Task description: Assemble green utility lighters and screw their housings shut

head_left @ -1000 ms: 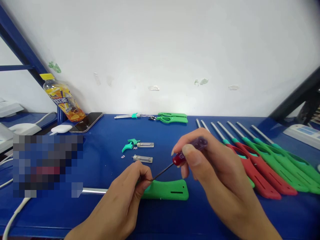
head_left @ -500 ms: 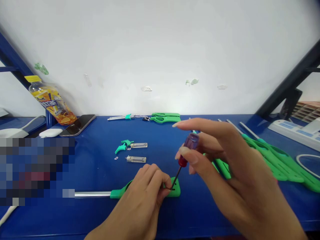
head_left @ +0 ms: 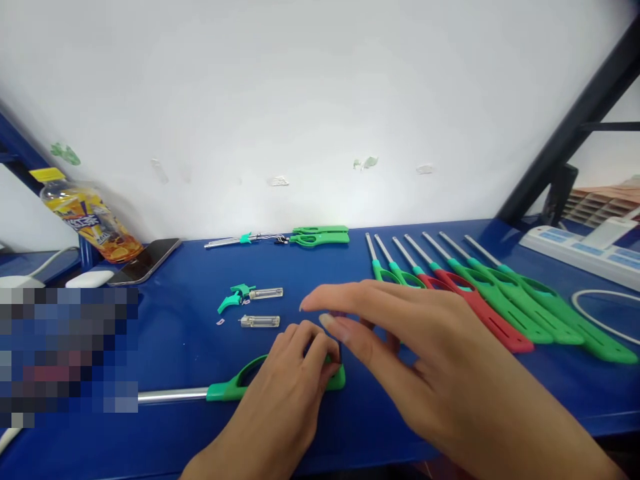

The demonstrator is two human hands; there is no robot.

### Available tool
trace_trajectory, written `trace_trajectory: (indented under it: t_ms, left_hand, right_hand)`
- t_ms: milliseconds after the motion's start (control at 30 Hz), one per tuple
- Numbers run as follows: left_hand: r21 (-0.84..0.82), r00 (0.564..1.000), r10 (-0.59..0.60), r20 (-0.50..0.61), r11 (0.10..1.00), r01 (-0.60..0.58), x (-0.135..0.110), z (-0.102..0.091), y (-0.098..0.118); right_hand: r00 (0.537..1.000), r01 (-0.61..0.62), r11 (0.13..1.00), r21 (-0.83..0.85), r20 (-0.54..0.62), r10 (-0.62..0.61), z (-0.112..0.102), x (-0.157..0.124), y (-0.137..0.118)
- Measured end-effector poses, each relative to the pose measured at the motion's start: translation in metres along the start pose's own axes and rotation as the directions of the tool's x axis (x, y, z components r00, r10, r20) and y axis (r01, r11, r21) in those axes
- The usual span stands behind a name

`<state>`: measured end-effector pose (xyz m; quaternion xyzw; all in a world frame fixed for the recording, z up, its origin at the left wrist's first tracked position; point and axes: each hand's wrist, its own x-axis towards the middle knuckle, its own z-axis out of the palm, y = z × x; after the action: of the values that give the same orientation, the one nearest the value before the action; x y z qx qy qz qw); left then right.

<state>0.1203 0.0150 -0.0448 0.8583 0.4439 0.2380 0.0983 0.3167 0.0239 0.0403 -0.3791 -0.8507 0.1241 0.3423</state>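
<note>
A long-necked lighter (head_left: 223, 392) with a green handle and silver tube lies on the blue table. My left hand (head_left: 285, 393) is closed over its handle, pressing it down; the grip's end shows past my fingers. Above that end, my right hand (head_left: 400, 340) has thumb and forefinger round a screwdriver (head_left: 339, 313). Its handle is mostly hidden behind the fingers, and its thin shaft points down at the lighter. Beyond my left hand lie two clear fuel tanks (head_left: 261, 321) and green triggers (head_left: 230, 301).
Several green and red lighters (head_left: 545, 313) lie in a row at right. Opened green handle halves (head_left: 320, 237) and a metal tube with wires (head_left: 225, 243) lie by the wall. A drink bottle (head_left: 93, 217), a phone (head_left: 146, 260) and a power strip (head_left: 580, 257) stand around the edges.
The view has turned slightly right, showing more of the lighter row. My right hand's fingers have shifted round the screwdriver, hiding most of its handle. My left hand stays on the lighter.
</note>
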Motion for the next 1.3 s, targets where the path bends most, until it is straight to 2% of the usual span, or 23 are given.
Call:
trace_trajectory:
  t_ms: [167, 300, 567, 733, 1033, 1200, 1300]
  left_hand:
    - [-0.008, 0.999, -0.001, 0.048, 1.0, 0.001, 0.002, -0.001, 0.0]
    - [-0.038, 0.999, -0.015, 0.03, 0.999, 0.016, 0.001, 0.002, 0.0]
    - [-0.289, 0.982, -0.145, -0.123, 0.952, 0.105, -0.005, -0.008, 0.001]
    - [-0.401, 0.972, -0.192, -0.136, 0.908, 0.123, -0.008, -0.013, 0.003]
    - [-0.442, 0.955, -0.245, -0.17, 0.885, 0.148, -0.008, -0.014, 0.003]
    - [-0.428, 0.942, -0.209, -0.262, 0.9, 0.081, -0.007, -0.012, 0.004]
    - [-0.4, 0.942, -0.182, -0.281, 0.915, 0.058, -0.007, -0.012, 0.005]
  right_hand:
    - [0.999, -0.026, 1.0, 0.005, 0.029, 0.026, 0.0, 0.001, 0.002]
    - [1.0, 0.007, 0.998, -0.055, 0.006, -0.007, -0.002, -0.001, 0.001]
    - [0.98, 0.004, 1.0, 0.002, -0.199, -0.004, -0.01, 0.0, -0.005]
    - [0.973, -0.004, 1.0, -0.007, -0.231, 0.002, -0.011, 0.001, -0.004]
    - [0.972, -0.035, 0.999, -0.032, -0.232, 0.026, -0.011, 0.001, -0.004]
    - [0.97, -0.038, 0.998, -0.046, -0.241, 0.026, -0.011, 0.0, -0.003]
    - [0.97, -0.037, 0.998, -0.053, -0.241, 0.023, -0.01, 0.001, -0.001]
